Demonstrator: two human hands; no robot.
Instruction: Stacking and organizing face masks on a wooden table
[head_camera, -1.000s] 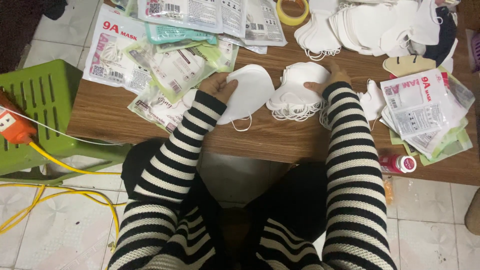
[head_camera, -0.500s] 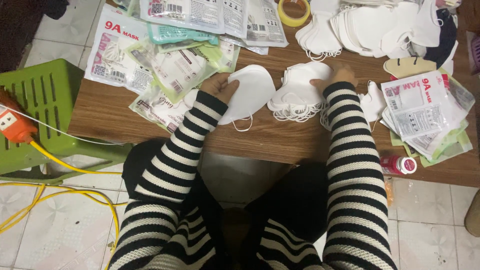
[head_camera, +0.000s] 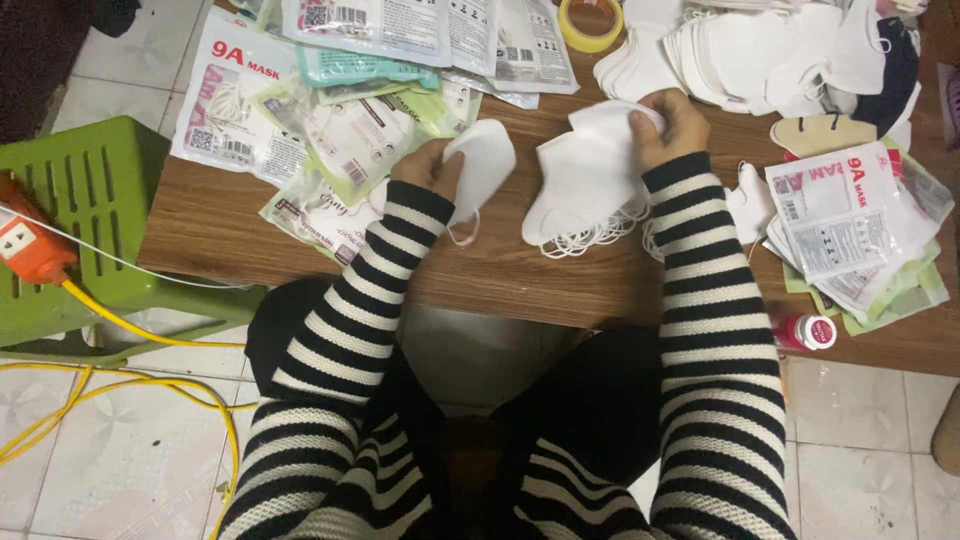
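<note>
Gripping white folded fabric face masks above a brown wooden table (head_camera: 520, 285).
The left hand (head_camera: 428, 168) pinches a single white mask (head_camera: 485, 165); the right hand (head_camera: 672, 125) clasps a stack of white masks (head_camera: 585, 180), ear loops dangling, between printed plastic mask packets (head_camera: 330, 130) and a loose mask pile (head_camera: 760, 50).

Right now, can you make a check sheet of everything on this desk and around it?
Surface: brown wooden table, mostly covered.
Job's things: single white mask in left hand; stack of white masks in right hand.
Clutter: printed mask packets, more packets, loose mask pile, yellow tape roll, small red-capped bottle.
Grips: both closed on masks.
Cables: yellow cable, orange power strip.
Surroundings: green plastic stool, tiled floor.
</note>
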